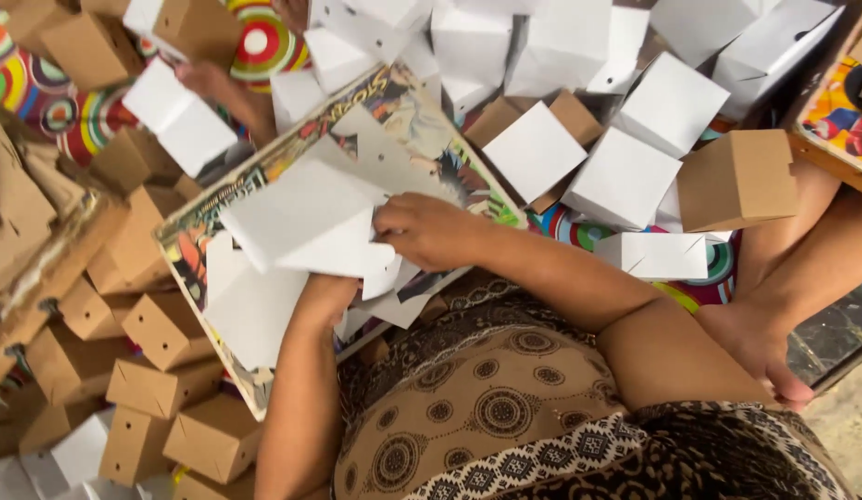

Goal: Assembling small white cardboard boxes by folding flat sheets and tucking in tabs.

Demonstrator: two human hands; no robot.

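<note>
White carton blank (301, 227) is pinched by right hand (431, 231) and left hand (324, 296) above the printed board (264, 176) — crease flaps squarely, firmly.

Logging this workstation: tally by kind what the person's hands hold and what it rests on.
white card box, half folded: 1
printed board beneath it: 1
hands gripping the box, left hand and right hand: 2
Total: 4
</note>
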